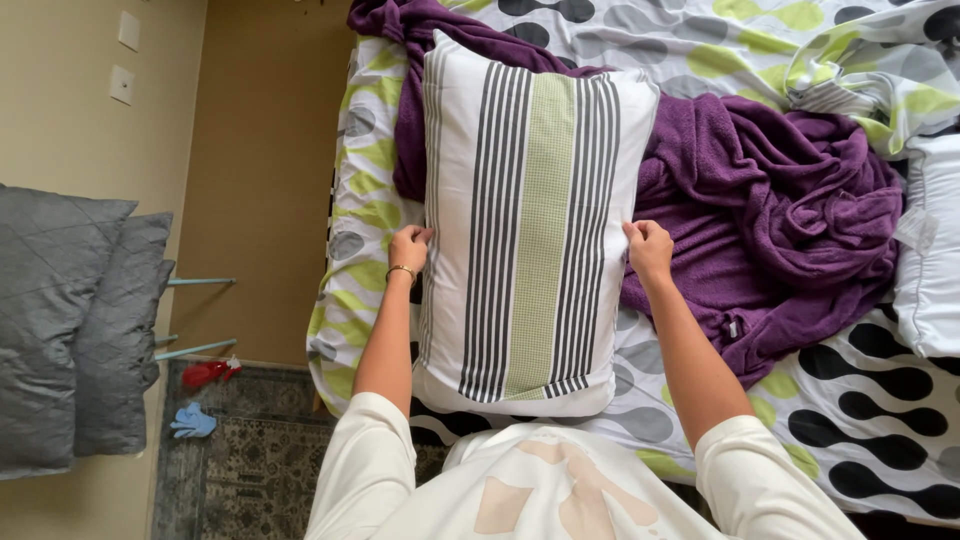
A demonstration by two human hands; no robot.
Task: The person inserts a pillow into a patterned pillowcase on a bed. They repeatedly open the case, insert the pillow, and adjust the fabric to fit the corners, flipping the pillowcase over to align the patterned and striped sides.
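A white pillow (525, 230) with grey stripes and a green centre band lies lengthwise on the bed in front of me. My left hand (409, 247), with a thin bracelet on the wrist, grips the pillow's left edge. The right edge of the same pillow is gripped by my right hand (648, 248), at about the same height. The pillow's far end rests on a crumpled purple blanket (790, 215). Under everything is a sheet (860, 400) with black, grey and green spots.
A second white pillow (930, 250) lies at the right edge. A bunched spotted cover (860, 70) sits at the top right. Two grey cushions (75, 320) lean on the wall at left. A patterned rug (245, 450) holds a red item (208, 372) and a blue item (192, 422).
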